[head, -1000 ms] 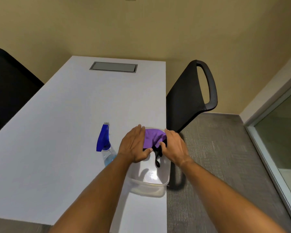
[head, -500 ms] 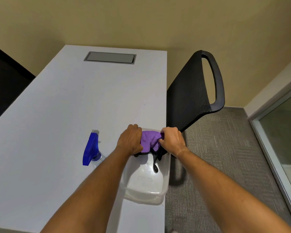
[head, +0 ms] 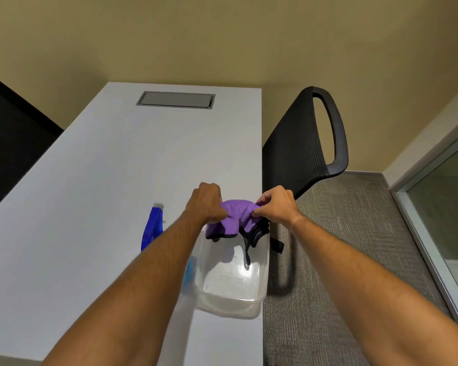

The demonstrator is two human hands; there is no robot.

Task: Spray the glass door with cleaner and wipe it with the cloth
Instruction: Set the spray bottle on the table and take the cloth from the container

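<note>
Honestly nothing readable here. The only lettering is some faint embossed marking on the bottom of the clear plastic container (head: 232, 278), way too blurry to make out. The blue spray bottle (head: 151, 229) shows no label I can read either.

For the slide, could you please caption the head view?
Both hands, left and right, lift a purple cloth from a clear tub beside the blue spray bottle.
</note>
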